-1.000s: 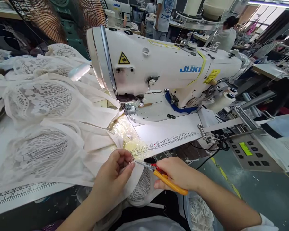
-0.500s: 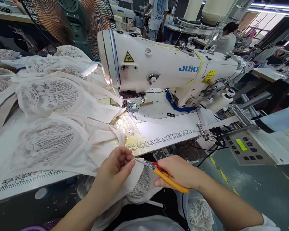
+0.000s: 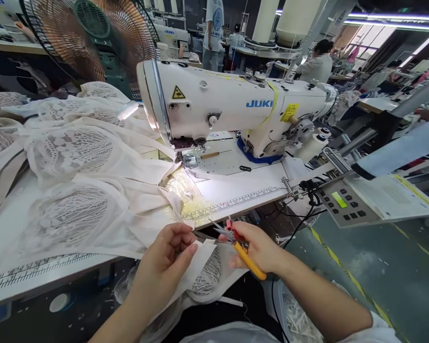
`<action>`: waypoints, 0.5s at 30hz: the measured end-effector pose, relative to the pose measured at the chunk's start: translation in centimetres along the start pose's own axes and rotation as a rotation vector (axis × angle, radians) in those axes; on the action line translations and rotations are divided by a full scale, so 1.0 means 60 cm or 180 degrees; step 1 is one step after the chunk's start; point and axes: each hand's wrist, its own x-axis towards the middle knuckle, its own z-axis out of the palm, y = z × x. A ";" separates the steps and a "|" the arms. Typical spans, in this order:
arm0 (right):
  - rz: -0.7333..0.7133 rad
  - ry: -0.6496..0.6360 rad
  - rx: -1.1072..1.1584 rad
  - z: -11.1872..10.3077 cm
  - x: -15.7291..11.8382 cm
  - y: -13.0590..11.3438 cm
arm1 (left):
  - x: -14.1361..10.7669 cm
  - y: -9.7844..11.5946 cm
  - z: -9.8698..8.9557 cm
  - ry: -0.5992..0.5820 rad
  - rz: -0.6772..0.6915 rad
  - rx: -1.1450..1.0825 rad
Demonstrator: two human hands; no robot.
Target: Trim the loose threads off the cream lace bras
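My left hand [image 3: 164, 259] pinches the edge of a white lace bra [image 3: 208, 275] that hangs over my lap below the table edge. Its fingers are curled, with a pale flap of the fabric sticking out past the thumb. In my right hand [image 3: 262, 247] are scissors [image 3: 249, 260] with an orange handle and some red near the pivot. Their blades point up and left, slightly apart and clear of the left fingertips. My right fingers partly hide the grip. More white lace bras [image 3: 73, 147] lie piled on the table to the left.
A white JUKI sewing machine [image 3: 218, 102] stands on the table, with a ruler strip [image 3: 236, 202] along the front edge. A wooden-handled awl [image 3: 210, 155] lies on its bed. A control panel [image 3: 343, 202] juts out right. A fan [image 3: 93, 38] stands behind; a tub of scraps [image 3: 300, 314] sits below.
The scissors have drawn back from my left fingertips and their blades have tilted upward and parted. My left hand keeps its pinch on the bra. The camera view has shifted slightly.
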 end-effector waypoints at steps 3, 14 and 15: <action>-0.0031 0.0289 0.0783 0.041 0.007 -0.003 | 0.005 -0.003 -0.002 -0.0070 0.0087 0.0162; 0.0433 0.0750 0.1562 0.127 0.042 -0.012 | 0.082 -0.020 -0.061 -0.0849 0.1264 0.2206; 0.0426 0.0780 0.1558 0.127 0.044 -0.014 | 0.086 -0.021 -0.072 -0.0812 0.1330 0.2524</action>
